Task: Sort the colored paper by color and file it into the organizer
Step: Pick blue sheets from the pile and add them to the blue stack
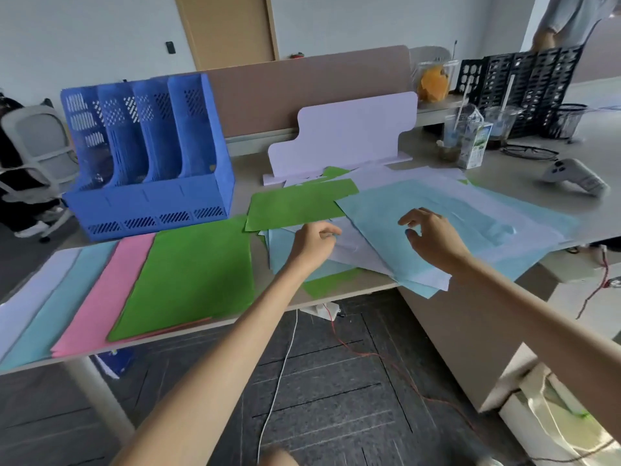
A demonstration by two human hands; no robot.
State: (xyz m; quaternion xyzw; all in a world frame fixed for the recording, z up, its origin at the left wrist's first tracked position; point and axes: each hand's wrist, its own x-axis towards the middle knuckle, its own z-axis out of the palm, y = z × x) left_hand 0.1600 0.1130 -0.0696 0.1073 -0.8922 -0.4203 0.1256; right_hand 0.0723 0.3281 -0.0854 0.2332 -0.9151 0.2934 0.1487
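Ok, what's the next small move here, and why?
Probably lift the top light blue sheet under the right hand and carry it to the light blue pile on the left: it lies uppermost on the mixed heap, and that hand hovers open over it.

Table [601, 216]: light beige, long.
Partition [285, 95]: brown, stood along the back of the table.
Board [346, 136]: pale, with a wavy top edge, upright before the partition.
Milk carton [475, 142]: upright at the right side.
Clear cup [452, 139]: held a straw, just beside the carton.
Black racks [527, 85]: stood behind the carton.
Glasses [529, 152]: lay near the carton.
Chair [40, 146]: grey, at far left.
Cables: one white [279, 375], one red [369, 354], lay on the dark floor.
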